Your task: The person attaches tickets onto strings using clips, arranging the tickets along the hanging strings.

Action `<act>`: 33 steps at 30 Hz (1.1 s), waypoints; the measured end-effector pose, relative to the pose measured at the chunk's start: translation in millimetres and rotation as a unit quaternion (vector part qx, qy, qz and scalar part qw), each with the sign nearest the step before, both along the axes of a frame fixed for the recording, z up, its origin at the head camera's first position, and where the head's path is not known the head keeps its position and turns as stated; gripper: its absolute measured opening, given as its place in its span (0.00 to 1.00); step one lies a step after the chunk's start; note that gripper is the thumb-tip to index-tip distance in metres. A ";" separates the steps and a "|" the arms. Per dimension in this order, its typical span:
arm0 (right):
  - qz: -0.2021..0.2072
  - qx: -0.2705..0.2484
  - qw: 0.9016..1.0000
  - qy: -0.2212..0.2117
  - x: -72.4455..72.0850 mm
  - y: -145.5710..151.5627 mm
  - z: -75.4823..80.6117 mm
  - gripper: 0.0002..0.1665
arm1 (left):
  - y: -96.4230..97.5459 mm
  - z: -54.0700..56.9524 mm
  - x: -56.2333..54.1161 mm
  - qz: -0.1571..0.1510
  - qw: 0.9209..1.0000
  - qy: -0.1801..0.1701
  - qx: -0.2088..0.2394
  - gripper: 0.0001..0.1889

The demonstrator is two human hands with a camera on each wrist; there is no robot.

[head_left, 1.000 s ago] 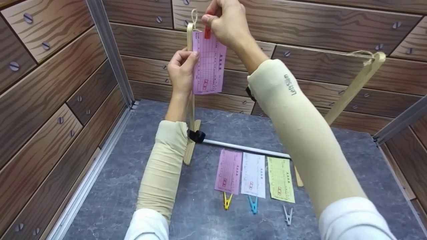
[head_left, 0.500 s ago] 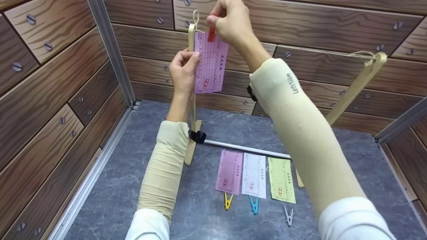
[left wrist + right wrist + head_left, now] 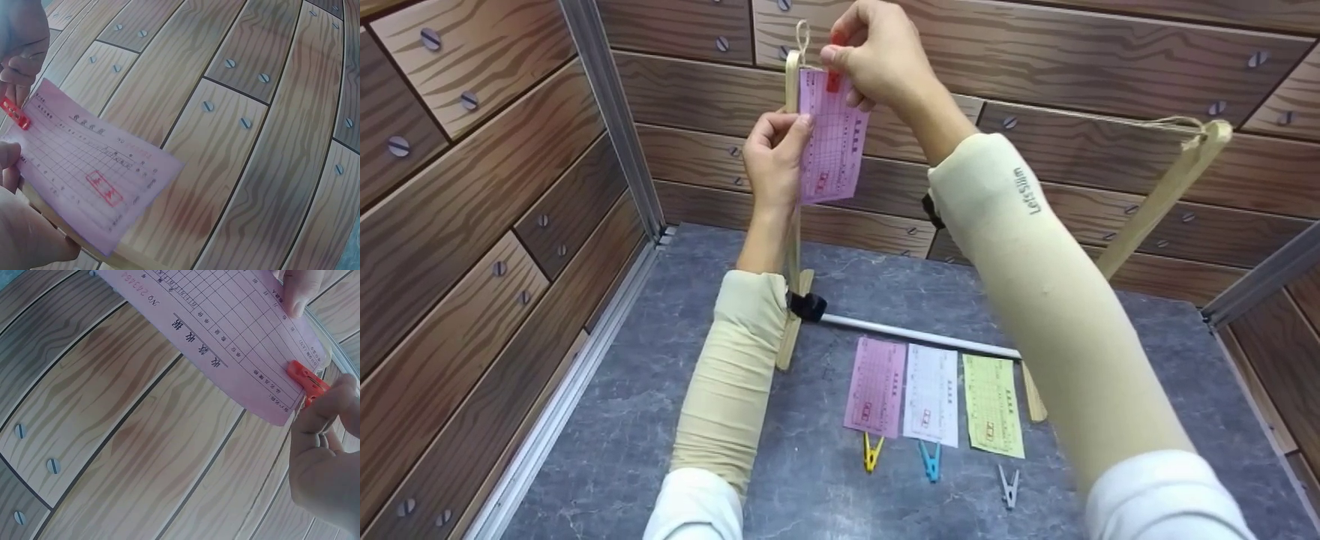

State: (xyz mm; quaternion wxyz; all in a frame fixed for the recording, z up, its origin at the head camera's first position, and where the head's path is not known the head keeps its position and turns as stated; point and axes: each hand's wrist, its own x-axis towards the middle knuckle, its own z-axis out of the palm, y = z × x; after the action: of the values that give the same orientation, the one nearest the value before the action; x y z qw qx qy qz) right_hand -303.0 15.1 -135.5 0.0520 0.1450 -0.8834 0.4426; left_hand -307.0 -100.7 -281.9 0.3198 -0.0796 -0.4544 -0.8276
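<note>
A pink receipt slip (image 3: 832, 142) hangs upright by the top of the left wooden post (image 3: 791, 82). My left hand (image 3: 775, 159) pinches its left edge between thumb and fingers, beside the post. At the slip's top edge, my right hand (image 3: 885, 56) pinches a red clothespin (image 3: 833, 81) by its handle end. In the right wrist view, the red clothespin (image 3: 304, 376) sits over the slip's edge, close to the thin string (image 3: 270, 475). Whether its jaws also bite the string is hard to tell. The left wrist view shows the slip's printed front (image 3: 101, 163).
The string runs to the right wooden post (image 3: 1162, 199). A white rod (image 3: 915, 335) crosses low between the posts. On the grey table lie a pink slip (image 3: 874, 386), a white slip (image 3: 931, 394), a yellow-green slip (image 3: 994, 405), and yellow (image 3: 873, 452), blue (image 3: 930, 460) and grey clothespins (image 3: 1009, 486).
My right hand has shifted slightly on the red clothespin, and its lower fingers now come down over the slip's right edge. The slip has turned and risen a little; my left hand still pinches it.
</note>
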 end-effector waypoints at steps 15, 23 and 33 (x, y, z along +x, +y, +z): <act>0.022 0.010 0.999 -0.023 0.7 5.5 0.8 0.26 | -0.6 -7.1 -0.8 0.012 1.000 0.002 -0.011 0.06; 0.015 -0.020 0.999 -0.019 2.0 18.0 3.2 0.30 | -4.4 -19.9 -0.8 0.026 1.000 -0.009 0.008 0.05; -0.003 -0.137 0.987 0.081 28.3 45.0 6.0 0.22 | -13.5 -41.3 5.9 0.029 0.999 -0.016 0.028 0.07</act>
State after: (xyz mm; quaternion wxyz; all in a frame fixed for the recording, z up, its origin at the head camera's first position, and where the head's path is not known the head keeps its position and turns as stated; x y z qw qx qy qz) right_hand -274.7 60.1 -129.4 0.1441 0.1694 -0.8076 0.5462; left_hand -301.1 -114.1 -323.2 0.3383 -0.0440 -0.4380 -0.8317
